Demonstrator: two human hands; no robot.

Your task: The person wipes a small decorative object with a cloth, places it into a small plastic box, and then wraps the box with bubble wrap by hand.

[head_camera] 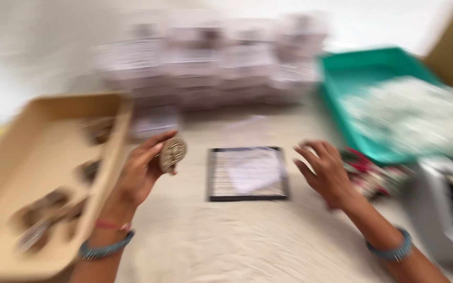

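Heavily blurred frame, so fine detail is out. Left hand (140,173) pinches a small round patterned disc (172,154) between thumb and fingertips, held up above the cloth at about 10 o'clock from the flat dark-framed card (247,173). Right hand (325,170) is spread, fingers apart, holding nothing, hovering just at the card's 3 o'clock edge; can't tell if it touches the cloth. Both wrists wear blue bangles.

Open room: the pale cloth surface (226,241) is bare from the card down to 6 o'clock, between the two forearms. Card sits dead centre, its edges free on all sides.

Edges: tan cardboard tray (53,126) fills 9 o'clock, its right wall just beside the left wrist. Teal plastic tray (363,68) at 2 o'clock, near corner close to the right hand. Grey device (441,209) at 4 o'clock, near the right forearm.

Contents: the cardboard tray holds several dark brown pieces, shapes unreadable. The teal tray holds a heap of pale, whitish items. Red and green bits (373,173) lie between the teal tray and the right hand. Stacked pale packets (211,63) run along 12 o'clock.
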